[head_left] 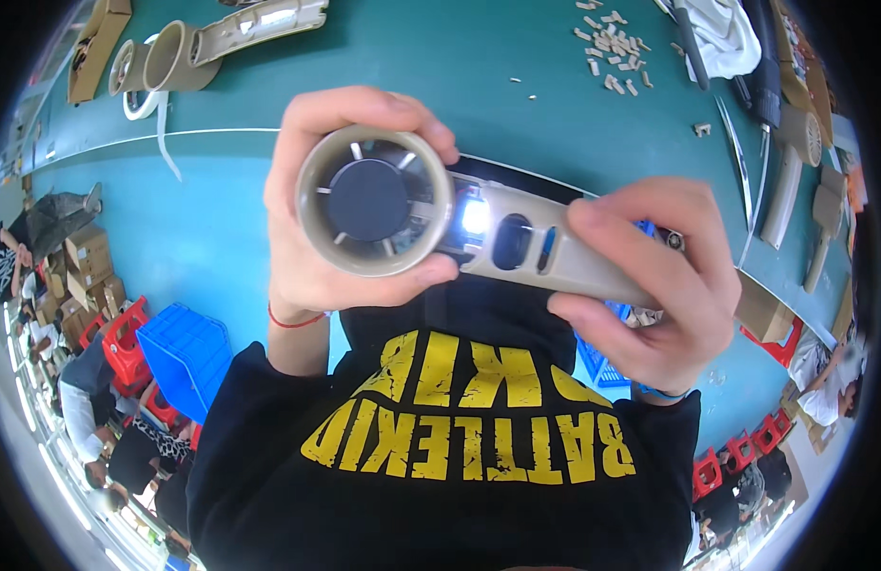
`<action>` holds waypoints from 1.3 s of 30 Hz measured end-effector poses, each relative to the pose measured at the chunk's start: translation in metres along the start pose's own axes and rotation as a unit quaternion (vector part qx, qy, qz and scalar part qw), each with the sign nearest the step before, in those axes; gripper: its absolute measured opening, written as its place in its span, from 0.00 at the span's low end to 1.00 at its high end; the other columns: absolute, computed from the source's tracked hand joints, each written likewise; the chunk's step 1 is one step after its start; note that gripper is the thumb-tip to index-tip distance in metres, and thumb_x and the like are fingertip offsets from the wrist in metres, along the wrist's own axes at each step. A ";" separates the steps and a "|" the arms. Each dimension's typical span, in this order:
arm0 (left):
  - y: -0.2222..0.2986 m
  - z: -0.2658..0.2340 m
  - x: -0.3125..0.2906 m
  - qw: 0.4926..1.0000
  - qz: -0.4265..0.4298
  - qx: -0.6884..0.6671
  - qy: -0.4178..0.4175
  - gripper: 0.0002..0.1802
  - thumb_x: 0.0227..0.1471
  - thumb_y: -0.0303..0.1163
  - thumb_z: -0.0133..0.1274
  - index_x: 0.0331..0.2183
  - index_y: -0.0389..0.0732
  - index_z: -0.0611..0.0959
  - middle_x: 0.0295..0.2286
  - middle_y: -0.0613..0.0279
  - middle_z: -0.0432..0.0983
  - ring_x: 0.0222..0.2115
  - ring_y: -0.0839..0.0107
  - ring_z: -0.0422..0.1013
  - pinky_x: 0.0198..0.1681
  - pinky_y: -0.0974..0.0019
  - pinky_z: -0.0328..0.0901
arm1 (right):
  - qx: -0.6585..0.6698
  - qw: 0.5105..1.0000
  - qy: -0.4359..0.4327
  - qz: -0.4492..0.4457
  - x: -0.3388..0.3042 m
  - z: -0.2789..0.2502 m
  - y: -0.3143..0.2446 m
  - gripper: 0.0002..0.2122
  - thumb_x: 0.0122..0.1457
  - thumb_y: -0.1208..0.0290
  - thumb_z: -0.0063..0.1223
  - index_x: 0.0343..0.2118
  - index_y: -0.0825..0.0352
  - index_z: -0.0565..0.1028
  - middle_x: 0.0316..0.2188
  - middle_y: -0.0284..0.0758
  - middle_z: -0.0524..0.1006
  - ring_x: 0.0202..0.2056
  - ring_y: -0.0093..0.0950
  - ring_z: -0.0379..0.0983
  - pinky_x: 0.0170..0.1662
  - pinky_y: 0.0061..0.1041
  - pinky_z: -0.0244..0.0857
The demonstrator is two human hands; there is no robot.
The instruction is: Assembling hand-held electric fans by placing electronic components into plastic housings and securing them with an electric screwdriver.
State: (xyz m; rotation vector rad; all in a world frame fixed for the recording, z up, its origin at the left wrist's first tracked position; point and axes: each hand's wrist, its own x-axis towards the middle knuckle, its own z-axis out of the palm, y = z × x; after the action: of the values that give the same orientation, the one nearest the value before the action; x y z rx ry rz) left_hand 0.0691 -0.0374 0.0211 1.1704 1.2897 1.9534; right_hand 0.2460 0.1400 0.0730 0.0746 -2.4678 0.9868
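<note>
A beige hair dryer (440, 257) is held up in front of my chest, its parts not fully closed together. My left hand (286, 205) wraps round its cylindrical head (312, 233), fingers over the top and thumb below. Inside the cylinder sits a dark round disc (367, 200) on thin spokes. My right hand (674, 266) grips the far end of the handle (569, 266), which has an oval opening and a slot. A bright white light (476, 217) shines where head and handle meet. Whether the handle is fastened there cannot be told.
Small beige pieces (612, 52) lie scattered on the green table (412, 57). Beige housing parts (179, 62) and a tape roll (141, 105) are at the far left. At the right are a dark power tool (764, 86) and other hair dryers (792, 162). A blue crate (184, 357) stands lower left.
</note>
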 end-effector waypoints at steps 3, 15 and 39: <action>-0.001 0.002 -0.002 1.000 -0.010 -0.025 0.002 0.44 0.26 0.23 0.72 0.47 0.34 0.66 0.39 0.48 0.72 0.40 0.65 0.72 0.41 0.66 0.69 | 0.004 1.000 -0.003 0.024 0.003 0.005 -0.002 0.23 0.32 0.73 0.69 0.38 0.71 0.79 0.35 0.41 0.76 0.33 0.34 0.71 0.33 0.26 0.65; -0.003 0.002 0.001 0.999 0.021 0.018 -0.019 0.42 0.26 0.22 0.73 0.46 0.34 0.70 0.39 0.51 0.72 0.39 0.67 0.73 0.41 0.68 0.69 | -0.001 0.998 -0.032 0.051 0.003 0.010 -0.005 0.25 0.32 0.72 0.70 0.40 0.68 0.80 0.33 0.39 0.74 0.32 0.33 0.71 0.33 0.27 0.65; 0.004 0.022 -0.014 0.989 -0.062 0.111 0.080 0.41 0.27 0.27 0.75 0.45 0.34 0.70 0.44 0.52 0.71 0.43 0.69 0.71 0.45 0.69 0.67 | -0.027 0.998 -0.015 0.061 -0.009 0.018 -0.012 0.23 0.36 0.76 0.69 0.41 0.70 0.79 0.38 0.39 0.74 0.39 0.35 0.75 0.40 0.29 0.73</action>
State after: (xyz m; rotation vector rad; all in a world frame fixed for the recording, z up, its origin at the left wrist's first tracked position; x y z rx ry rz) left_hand 0.0950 -0.0401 0.0235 1.0208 1.6582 1.8813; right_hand 0.2488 0.1178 0.0654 -0.0800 -2.5506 0.9753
